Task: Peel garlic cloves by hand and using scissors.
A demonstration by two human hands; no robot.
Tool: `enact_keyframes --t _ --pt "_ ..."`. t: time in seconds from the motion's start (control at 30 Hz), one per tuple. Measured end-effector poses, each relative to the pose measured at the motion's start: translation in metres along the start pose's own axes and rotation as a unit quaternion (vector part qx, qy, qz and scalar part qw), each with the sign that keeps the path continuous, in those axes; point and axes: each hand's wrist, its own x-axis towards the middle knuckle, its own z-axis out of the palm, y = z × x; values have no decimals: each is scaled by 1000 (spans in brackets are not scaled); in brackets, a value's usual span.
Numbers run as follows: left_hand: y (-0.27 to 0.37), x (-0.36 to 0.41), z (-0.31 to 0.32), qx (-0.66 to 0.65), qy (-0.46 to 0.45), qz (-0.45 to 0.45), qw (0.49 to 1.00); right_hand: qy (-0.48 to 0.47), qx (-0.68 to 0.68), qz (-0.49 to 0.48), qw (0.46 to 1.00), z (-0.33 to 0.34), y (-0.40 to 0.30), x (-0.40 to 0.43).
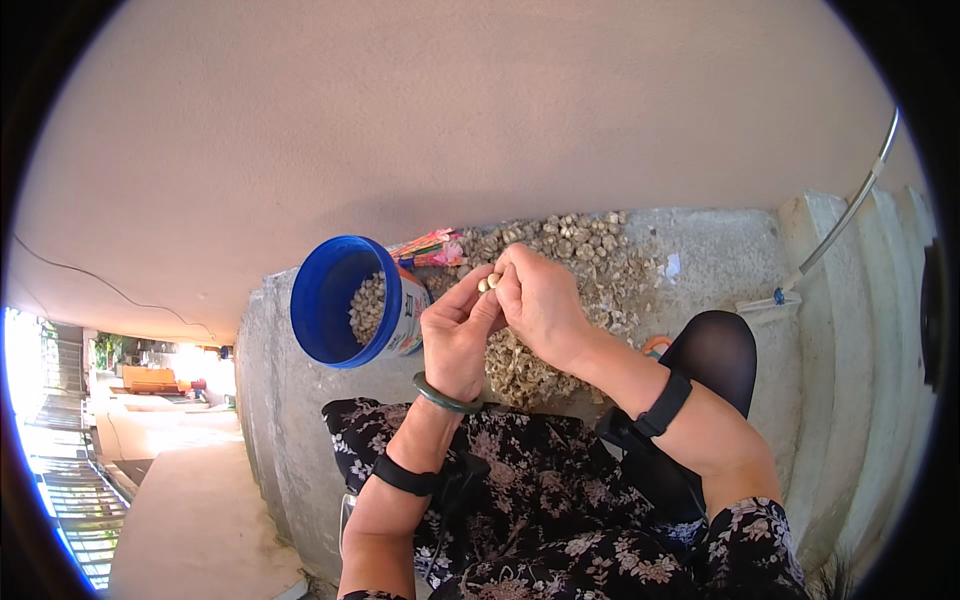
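Note:
My left hand (456, 322), with a dark green bangle at its wrist, pinches small round pale-yellow pieces (488, 283) between thumb and fingers. My right hand (547, 304) meets it from the right, its curled fingertips and thumb closed against the same pieces. To the left of my hands a blue-lined plastic bucket (322, 300) is tilted, its mouth towards me. Small pale pieces (367, 309) lie inside it. Below my hands is a heap of dry beige husks (525, 371). Beyond them, against the wall, lie many round dried pods or bulbs (577, 236); their exact kind is unclear.
A bundle of pink and orange sticks (431, 249) lies beside the bucket. Loose husk bits (619, 289) litter the concrete floor. Concrete steps (832, 360) and a metal rail (847, 214) stand at right. The plain wall (450, 112) rises ahead; an orange shoe edge (658, 345) shows by my knee.

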Motion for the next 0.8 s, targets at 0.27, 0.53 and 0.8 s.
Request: enact_keyframes --t 0.27,0.53,0.8 --pt "3 3 -7 14 0 -30 999 -1 251 101 963 1 10 0" --pt "10 9 -9 -99 0 -57 993 -115 406 230 877 -22 -7 7" --pt "15 8 -6 -102 -38 -62 992 -88 370 209 901 -24 -5 11"
